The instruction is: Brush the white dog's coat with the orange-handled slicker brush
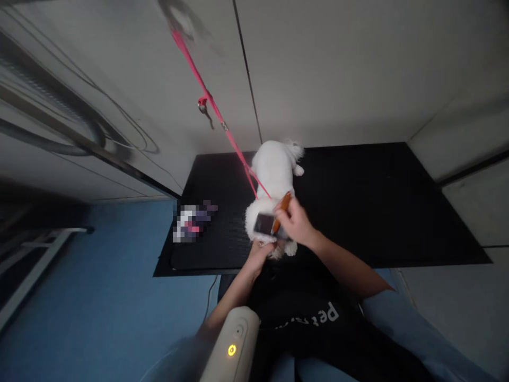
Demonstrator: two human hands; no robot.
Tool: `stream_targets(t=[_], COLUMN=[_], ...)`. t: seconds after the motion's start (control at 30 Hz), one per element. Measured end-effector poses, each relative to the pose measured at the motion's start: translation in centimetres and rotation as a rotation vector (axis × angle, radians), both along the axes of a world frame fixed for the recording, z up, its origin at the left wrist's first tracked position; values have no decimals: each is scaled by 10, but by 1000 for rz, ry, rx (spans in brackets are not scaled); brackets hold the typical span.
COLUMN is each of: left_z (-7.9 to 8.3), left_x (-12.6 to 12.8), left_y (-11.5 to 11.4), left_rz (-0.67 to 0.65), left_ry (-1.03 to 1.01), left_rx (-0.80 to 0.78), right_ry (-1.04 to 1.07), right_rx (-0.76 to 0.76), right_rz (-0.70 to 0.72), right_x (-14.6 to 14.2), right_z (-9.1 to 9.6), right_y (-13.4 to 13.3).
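Note:
A white dog [274, 164] is on the black table, its trimmed body toward the wall and its fluffy head toward me. My right hand [295, 220] is closed around the brown handle of a slicker brush [264, 224]. The brush's flat, dark rectangular head lies over the fur on the dog's head. Below it, my left hand [261, 253] is closed on the dog's muzzle, thumb on top; its other fingers are mostly hidden. A pink grooming loop [234, 142] runs from upper left down to the dog's neck.
Under the dog is a black ribbed grooming table [358, 201] against a pale wall. A blurred-out patch [193, 223] covers something at the table's left. A whitish device [234, 339] with a lit yellow button rises close to me. Grey hoses [79, 122] hang at left.

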State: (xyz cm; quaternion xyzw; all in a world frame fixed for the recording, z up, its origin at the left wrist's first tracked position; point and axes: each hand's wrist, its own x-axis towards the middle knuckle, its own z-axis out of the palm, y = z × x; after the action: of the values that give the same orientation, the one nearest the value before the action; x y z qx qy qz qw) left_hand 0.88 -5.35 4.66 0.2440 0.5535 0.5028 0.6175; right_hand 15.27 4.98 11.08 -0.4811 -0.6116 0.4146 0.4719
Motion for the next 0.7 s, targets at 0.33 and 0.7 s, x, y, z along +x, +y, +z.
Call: stream_targets(t=[0.33, 0.7], left_z=[-3, -16], left_x=[51, 76], left_y=[7, 7], left_rz=[153, 251], left_ry=[49, -13], left_rx=[208, 137], right_ry=[-412, -546], right_rx=[16, 84], right_rz=[-1, -152], right_x=[12, 14], right_z=[20, 30], right_y=[0, -4])
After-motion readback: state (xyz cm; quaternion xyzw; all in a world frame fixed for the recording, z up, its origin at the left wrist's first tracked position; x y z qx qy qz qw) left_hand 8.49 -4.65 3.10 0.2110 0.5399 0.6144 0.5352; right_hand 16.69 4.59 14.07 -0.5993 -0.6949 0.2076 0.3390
